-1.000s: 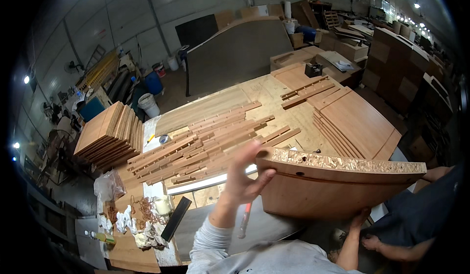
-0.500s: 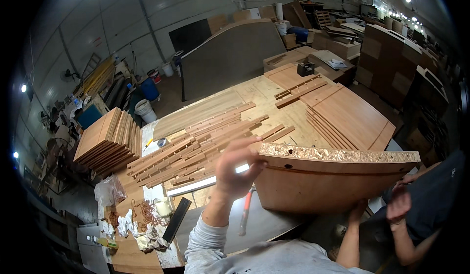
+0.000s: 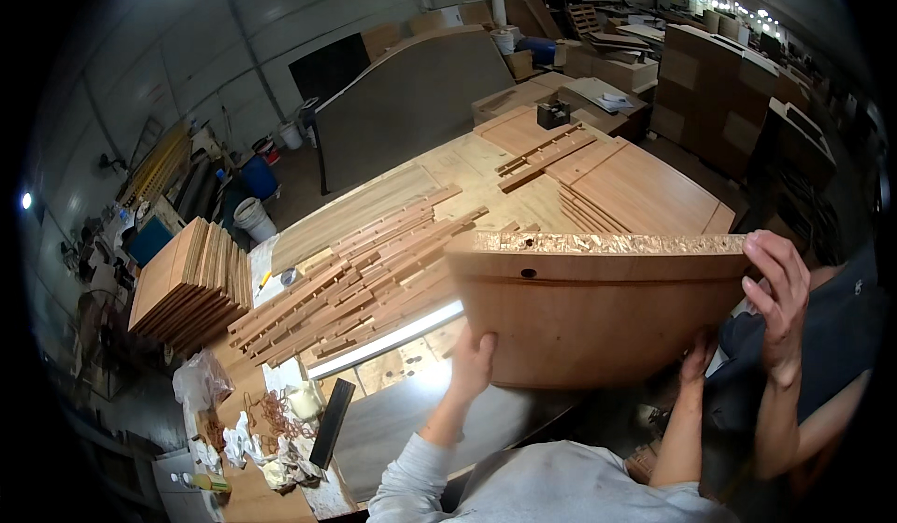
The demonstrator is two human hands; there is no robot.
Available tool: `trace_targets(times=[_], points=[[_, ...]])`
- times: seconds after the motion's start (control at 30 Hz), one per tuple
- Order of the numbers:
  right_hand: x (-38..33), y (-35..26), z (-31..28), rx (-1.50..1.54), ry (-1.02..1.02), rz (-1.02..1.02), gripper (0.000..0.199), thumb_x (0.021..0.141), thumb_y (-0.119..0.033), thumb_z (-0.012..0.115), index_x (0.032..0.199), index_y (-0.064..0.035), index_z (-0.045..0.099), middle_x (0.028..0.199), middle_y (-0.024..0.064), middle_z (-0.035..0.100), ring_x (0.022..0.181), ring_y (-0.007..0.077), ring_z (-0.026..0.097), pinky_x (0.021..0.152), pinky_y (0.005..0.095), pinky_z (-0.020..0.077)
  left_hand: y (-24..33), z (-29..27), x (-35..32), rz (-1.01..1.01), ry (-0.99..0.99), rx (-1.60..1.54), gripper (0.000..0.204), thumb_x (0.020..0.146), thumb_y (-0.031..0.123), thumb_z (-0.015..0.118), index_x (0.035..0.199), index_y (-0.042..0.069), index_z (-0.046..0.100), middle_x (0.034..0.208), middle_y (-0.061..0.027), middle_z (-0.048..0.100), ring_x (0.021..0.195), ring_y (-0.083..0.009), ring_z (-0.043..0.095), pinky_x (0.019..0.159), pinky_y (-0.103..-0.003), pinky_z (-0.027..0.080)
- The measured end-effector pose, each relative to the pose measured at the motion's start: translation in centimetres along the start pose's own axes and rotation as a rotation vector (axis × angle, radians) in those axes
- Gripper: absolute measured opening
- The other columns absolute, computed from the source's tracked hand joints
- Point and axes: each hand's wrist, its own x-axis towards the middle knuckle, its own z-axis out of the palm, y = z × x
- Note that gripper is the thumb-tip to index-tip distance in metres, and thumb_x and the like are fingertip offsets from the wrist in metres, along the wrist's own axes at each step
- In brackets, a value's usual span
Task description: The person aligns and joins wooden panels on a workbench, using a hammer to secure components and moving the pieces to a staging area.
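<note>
A wood-veneered particleboard panel [image 3: 598,322] is held up on edge in front of me. Its raw chip edge faces upward, with a drilled hole there and another in the face near the left corner. My left hand [image 3: 474,362] grips the panel's lower left side, thumb on the near face and fingers hidden behind. Partly hidden, my right hand [image 3: 696,357] closes on its lower right side. A co-worker's hand [image 3: 777,285] touches the upper right corner, fingers over the edge.
Narrow wooden strips [image 3: 374,275] lie across the workbench. Flat panels are stacked [image 3: 645,182] at the far right and more boards [image 3: 182,280] at the left. A black bar [image 3: 334,420] lies near crumpled rags [image 3: 290,462]. The co-worker in dark clothing [image 3: 832,346] stands close at right.
My left hand has moved from the panel's upper left corner down to its lower left side. The co-worker's hand has risen to the upper right corner. The panel appears higher and further left.
</note>
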Motion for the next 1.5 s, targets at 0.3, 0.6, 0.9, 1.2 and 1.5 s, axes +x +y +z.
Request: trace_targets(times=[0.3,0.6,0.9,1.2,1.5], points=[[-1.6,-10.5,8.8,-0.079,-0.129,-0.278,0.063,0.106,-0.054,0.046,0.126,0.0049,0.058,0.123,0.0132,0.063,0.113,0.0255,0.057,0.099,0.0387,0.0427,-5.0,0.4,-2.9,-0.176,-0.042,0.156,0.045,0.106,0.036,0.055,0.137,0.003,0.058,0.128,-0.0187,0.067,0.124,-0.0314,0.062,0.105,-0.04,0.046],[-1.6,-7.4,7.3,-0.079,0.005,-0.261,0.064,0.103,-0.055,0.052,0.124,0.0045,0.06,0.122,0.0123,0.065,0.111,0.0249,0.059,0.097,0.0386,0.0438,-8.8,0.3,-3.9,-0.206,-0.052,0.237,0.038,0.102,0.03,0.058,0.127,0.001,0.063,0.118,-0.0235,0.068,0.111,-0.0394,0.064,0.095,-0.044,0.049],[-8.0,-12.0,12.0,0.685,0.183,0.375,0.091,0.097,-0.074,0.046,0.162,-0.0137,0.029,0.167,0.0034,0.029,0.15,0.027,0.031,0.123,0.0437,0.024,5.3,-2.0,0.8,0.186,0.066,0.552,0.042,0.085,0.043,0.082,0.082,0.004,0.066,0.071,-0.0135,0.064,0.063,-0.0348,0.062,0.06,-0.042,0.05],[-14.1,-3.9,11.2,0.856,0.198,0.655,0.078,0.1,-0.07,0.042,0.158,-0.0182,0.037,0.161,0.0067,0.038,0.145,0.028,0.036,0.121,0.0482,0.0273,14.6,3.3,2.6,0.715,-0.128,0.905,0.055,0.081,0.065,0.075,0.066,0.017,0.053,0.056,-0.0006,0.052,0.051,-0.0191,0.056,0.051,-0.032,0.04],[-13.4,-10.4,9.9,-0.033,0.557,0.074,0.035,0.103,-0.022,0.055,0.133,-0.004,0.056,0.133,0.0119,0.057,0.123,0.0253,0.053,0.106,0.0383,0.0399,11.0,7.6,4.8,0.965,-0.21,0.865,0.051,0.087,0.066,0.067,0.071,0.019,0.055,0.059,0.0033,0.051,0.052,-0.0152,0.053,0.053,-0.031,0.038]])
